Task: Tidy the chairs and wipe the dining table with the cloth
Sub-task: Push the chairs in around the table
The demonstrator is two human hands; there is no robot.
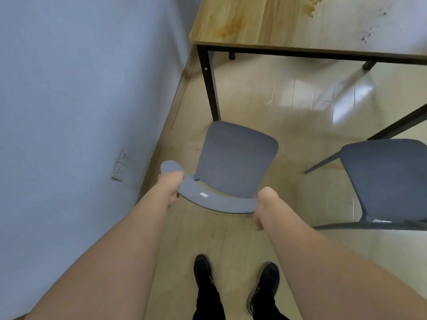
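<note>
Here, both hands grip the curved backrest of a grey chair (pixel 235 158) seen from above. The left hand (pixel 171 184) holds the backrest near its left end, fingers curled round the rim with the thumb side up; the right hand (pixel 265 204) wraps round the right end, its fingers hidden beneath the edge. A small white label sits on the top of the backrest between the two hands.

The chair's seat points toward twelve o'clock, its front edge just beside the black front leg of the counter (pixel 265 24). The wooden counter fills the upper part of the view from twelve to two o'clock, with crumbs (pixel 317 5) and small dark specks scattered on its right portion and a yellowish stain toward its left.

A second grey chair (pixel 388 179) stands at three o'clock, apart from the held one, partly cut off by the frame edge. At nine o'clock a pale blue wall (pixel 69 88) carries two white sockets (pixel 121 165) low down. Two black shoes (pixel 235 276) stand on the wood-look floor at six o'clock.
</note>
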